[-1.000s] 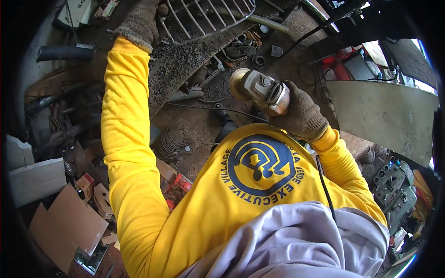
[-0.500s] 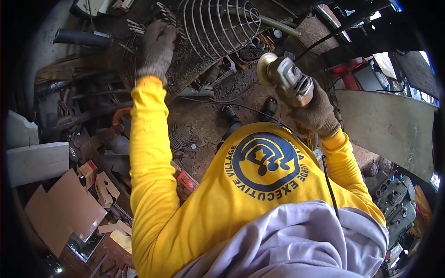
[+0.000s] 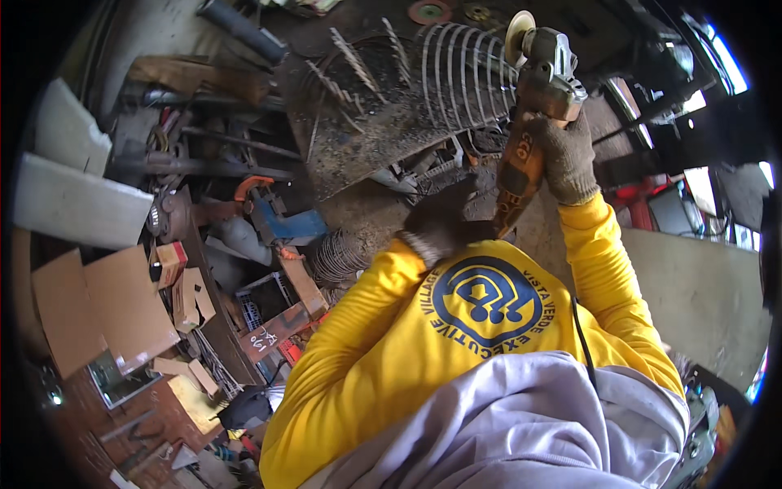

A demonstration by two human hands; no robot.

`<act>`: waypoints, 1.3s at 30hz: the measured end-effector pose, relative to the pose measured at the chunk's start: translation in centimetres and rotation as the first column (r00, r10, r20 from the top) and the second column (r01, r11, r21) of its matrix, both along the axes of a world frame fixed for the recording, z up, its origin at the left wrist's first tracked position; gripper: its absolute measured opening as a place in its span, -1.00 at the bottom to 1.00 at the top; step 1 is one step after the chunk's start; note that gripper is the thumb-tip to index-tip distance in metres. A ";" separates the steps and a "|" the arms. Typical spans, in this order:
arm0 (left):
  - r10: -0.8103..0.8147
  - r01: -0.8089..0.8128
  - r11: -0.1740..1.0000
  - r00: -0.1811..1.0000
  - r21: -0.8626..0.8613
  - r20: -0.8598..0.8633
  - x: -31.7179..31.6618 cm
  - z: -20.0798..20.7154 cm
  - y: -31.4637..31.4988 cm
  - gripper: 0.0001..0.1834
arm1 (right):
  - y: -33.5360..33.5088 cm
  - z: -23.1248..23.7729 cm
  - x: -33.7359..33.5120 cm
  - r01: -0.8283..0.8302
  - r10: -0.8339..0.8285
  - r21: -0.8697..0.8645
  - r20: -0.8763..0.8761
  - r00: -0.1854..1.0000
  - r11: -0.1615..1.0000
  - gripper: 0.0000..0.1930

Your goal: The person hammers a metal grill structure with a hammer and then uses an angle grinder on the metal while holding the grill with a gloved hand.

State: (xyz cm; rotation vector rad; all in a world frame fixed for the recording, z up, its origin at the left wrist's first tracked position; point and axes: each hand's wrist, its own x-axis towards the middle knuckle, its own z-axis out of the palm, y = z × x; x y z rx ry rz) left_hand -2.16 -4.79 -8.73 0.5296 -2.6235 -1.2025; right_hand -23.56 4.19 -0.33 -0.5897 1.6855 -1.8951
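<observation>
While both gloved hands, left hand (image 3: 444,224) and right hand (image 3: 566,155), grip it, the angle grinder (image 3: 533,98) meets a wire guard (image 3: 456,77).

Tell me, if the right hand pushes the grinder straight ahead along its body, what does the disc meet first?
Probably the curved wire grille. The right hand holds the angle grinder with its disc beside the grille's bars, though depth is unclear, so contact cannot be judged.

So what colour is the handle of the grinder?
Orange; the angle grinder handle shows best in the head view.
</observation>
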 end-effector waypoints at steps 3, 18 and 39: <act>0.049 -0.052 0.997 0.997 0.062 0.059 -2.1 4.3 -0.3 -0.24 | -3.8 1.3 2.2 0.050 -0.043 -0.144 0.047 0.998 0.988 -0.58; 0.001 0.127 0.584 0.987 0.802 -0.158 5.0 6.9 -10.1 0.00 | -11.8 1.9 8.5 -0.240 0.359 -0.366 0.303 0.883 0.899 -0.53; 0.569 -0.572 0.820 0.818 0.019 0.082 7.6 6.5 -35.7 -0.35 | 0.4 -4.9 9.9 -0.380 0.301 0.147 0.385 0.872 0.913 -0.43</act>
